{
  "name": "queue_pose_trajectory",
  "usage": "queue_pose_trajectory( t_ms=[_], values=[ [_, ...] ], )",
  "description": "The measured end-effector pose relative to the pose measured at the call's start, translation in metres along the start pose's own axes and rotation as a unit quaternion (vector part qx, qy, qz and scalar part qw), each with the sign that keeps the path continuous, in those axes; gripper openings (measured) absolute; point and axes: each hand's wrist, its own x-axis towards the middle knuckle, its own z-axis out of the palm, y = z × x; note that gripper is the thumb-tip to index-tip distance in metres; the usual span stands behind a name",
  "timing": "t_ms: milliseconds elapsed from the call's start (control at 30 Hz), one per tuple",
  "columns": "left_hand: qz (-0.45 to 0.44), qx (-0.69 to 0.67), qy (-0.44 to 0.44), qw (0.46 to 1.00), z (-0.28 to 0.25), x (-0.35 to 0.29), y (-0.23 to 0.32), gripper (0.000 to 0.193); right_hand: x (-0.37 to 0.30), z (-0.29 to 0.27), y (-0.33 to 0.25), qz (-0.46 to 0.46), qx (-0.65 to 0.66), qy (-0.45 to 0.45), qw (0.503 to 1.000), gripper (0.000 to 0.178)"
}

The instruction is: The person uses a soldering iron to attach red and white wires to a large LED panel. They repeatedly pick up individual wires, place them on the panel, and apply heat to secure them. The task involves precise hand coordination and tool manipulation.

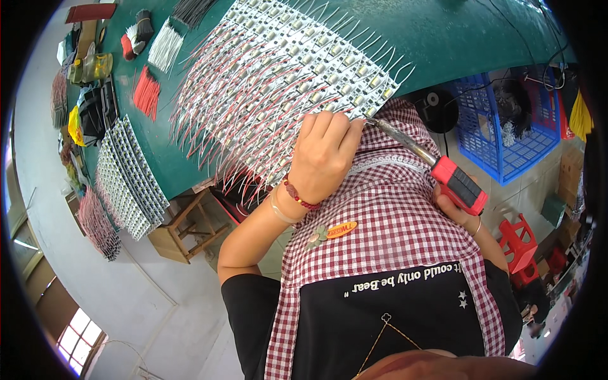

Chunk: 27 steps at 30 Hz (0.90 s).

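Note:
A large panel of circuit boards lies over the near edge of the bench, with rows of small parts and many thin red and white wires sticking out. At its near edge my left hand is closed, fingers curled together against the boards. What the fingertips pinch is hidden behind them. My right hand is wrapped round the red and black handle of a soldering iron, partly hidden by it. The iron's metal shaft slants up to the left, its tip close to the panel's edge beside my left fingers.
Bundles of red wires and white wires lie on the green bench. More board panels hang over its left end. At right stand a blue crate, a black spool and a red stool. A wooden stool is below the bench.

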Motion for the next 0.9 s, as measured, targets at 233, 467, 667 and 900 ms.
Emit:
queue_pose_trajectory(
  t_ms=[233,467,667,900],
  values=[
    [0.006,0.004,-0.009,1.000,0.000,0.000,-0.001,0.025,-0.014,-0.001,0.010,0.070,0.050,-0.014,0.996,0.012],
    [0.000,0.054,-0.012,0.998,-0.003,0.001,0.002,0.024,-0.017,-0.003,0.011,0.115,0.088,-0.016,0.989,0.013],
    [0.000,0.065,-0.010,0.998,-0.005,0.002,0.008,0.023,-0.017,0.000,0.020,0.069,0.064,0.006,0.996,0.016],
    [-0.070,0.062,-0.088,0.992,-0.042,0.001,0.017,0.021,0.004,-0.004,-0.001,0.057,0.131,-0.009,0.990,0.018]
  ],
)
